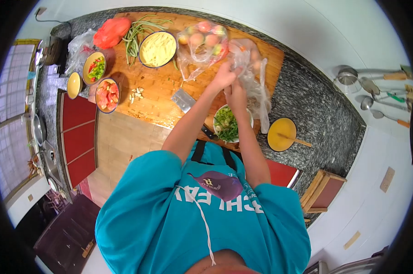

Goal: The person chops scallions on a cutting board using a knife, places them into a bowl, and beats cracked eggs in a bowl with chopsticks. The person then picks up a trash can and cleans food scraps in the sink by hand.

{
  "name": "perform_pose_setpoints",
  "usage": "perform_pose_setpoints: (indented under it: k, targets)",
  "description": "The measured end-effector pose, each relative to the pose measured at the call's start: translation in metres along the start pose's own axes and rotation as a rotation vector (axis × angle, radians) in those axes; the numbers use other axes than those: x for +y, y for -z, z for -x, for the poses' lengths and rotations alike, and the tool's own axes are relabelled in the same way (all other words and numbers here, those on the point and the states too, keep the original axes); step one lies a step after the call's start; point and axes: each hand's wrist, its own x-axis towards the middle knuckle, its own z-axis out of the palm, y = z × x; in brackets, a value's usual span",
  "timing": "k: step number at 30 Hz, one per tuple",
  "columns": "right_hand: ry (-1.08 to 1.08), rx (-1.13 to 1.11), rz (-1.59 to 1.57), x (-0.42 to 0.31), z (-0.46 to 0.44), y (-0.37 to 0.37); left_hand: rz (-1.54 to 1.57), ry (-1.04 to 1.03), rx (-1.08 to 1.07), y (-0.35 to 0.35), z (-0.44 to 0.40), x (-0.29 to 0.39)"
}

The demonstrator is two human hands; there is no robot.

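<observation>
Both my hands meet at a clear plastic bag at the right of the wooden board. My left hand is closed at the bag's upper part, and my right hand is closed just below it, touching it. Round reddish items show through the bag's top. Left of it lies another clear bag of red and yellow fruit. Below my hands stands a bowl of chopped greens. A cleaver lies beside my left forearm, its black handle partly hidden under that arm.
Along the board are bowls of pale strips, chopped peppers and cut tomato, with garlic, long green beans and a red bag. A yellow bowl with chopsticks stands on the right counter.
</observation>
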Motion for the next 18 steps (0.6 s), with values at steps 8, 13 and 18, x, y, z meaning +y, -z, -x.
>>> perform_pose_setpoints:
  k: [8, 13, 18]
  targets:
    - [0.162, 0.593, 0.196, -0.057, 0.045, 0.000, -0.103, 0.069, 0.575, 0.091, 0.082, -0.001]
    - [-0.285, 0.020, -0.576, -0.055, 0.005, -0.087, 0.443, 0.312, 0.732, 0.153, 0.068, -0.027]
    - [-0.697, -0.189, -1.144, -0.054, -0.060, -0.122, 0.662, 0.337, 0.700, 0.189, 0.035, -0.018]
